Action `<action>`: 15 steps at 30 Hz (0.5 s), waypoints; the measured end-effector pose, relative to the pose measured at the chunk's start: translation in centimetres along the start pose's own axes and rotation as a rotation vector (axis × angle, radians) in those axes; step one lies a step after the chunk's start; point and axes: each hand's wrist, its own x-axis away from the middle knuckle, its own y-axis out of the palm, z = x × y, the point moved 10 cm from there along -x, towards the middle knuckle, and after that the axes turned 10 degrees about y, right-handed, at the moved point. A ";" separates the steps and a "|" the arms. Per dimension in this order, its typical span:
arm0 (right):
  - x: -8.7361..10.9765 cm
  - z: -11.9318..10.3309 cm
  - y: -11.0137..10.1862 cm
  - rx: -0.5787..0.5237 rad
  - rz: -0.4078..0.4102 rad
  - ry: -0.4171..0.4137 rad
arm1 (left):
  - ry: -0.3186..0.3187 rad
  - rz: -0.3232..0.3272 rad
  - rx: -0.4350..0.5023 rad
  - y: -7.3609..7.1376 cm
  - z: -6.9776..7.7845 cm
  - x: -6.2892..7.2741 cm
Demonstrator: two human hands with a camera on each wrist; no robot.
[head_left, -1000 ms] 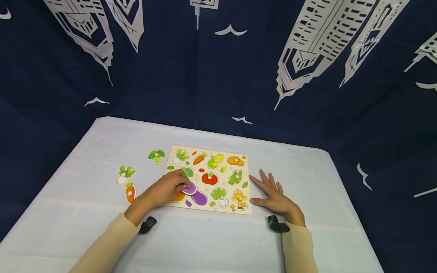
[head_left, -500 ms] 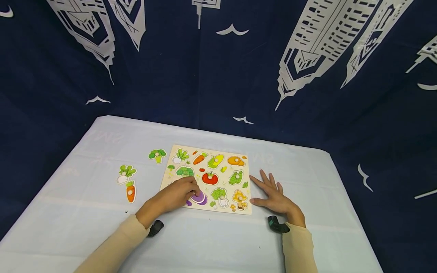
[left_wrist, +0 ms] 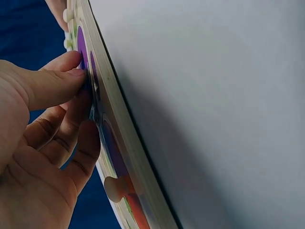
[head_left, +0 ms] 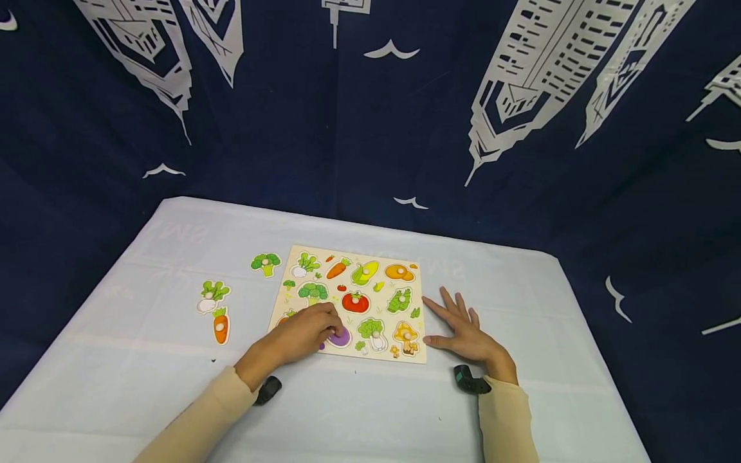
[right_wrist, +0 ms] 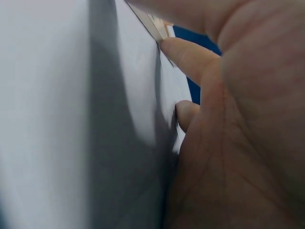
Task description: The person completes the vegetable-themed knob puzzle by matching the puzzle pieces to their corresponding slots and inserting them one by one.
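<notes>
A flat wooden vegetable puzzle board [head_left: 379, 305] lies on the table. My left hand [head_left: 303, 334] reaches over its lower left part, thumb and fingers pinching a purple eggplant puzzle piece [head_left: 343, 338], which lies over the purple picture. In the left wrist view the thumb and index fingertips meet right at the purple piece [left_wrist: 82, 45]; the other fingers are bent loosely near the board's face. My right hand [head_left: 463, 331] lies spread beside the board's right edge, thumb and index fingertips at that edge. In the right wrist view its fingers are straight.
Left of the board lie loose pieces: a broccoli [head_left: 265, 263], a white radish [head_left: 213, 297] and a carrot [head_left: 220, 326]. Knobbed pieces sit on the board, among them a tomato [head_left: 356, 302] and a mushroom [head_left: 406, 337]. A dark blue printed curtain [head_left: 289, 128] hangs behind the white-covered table [head_left: 370, 411].
My left hand has moved a little right with the eggplant piece, bringing it from askew onto the purple picture. My right hand has stayed still at the board's edge.
</notes>
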 end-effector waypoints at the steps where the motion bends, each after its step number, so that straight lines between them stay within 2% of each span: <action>1: 0.0 0.0 0.0 0.001 0.000 0.000 | 0.004 0.000 -0.001 0.0 0.0 0.0; 15: 0.0 0.0 0.0 0.002 -0.004 0.002 | 0.015 0.006 -0.042 0.2 0.2 0.1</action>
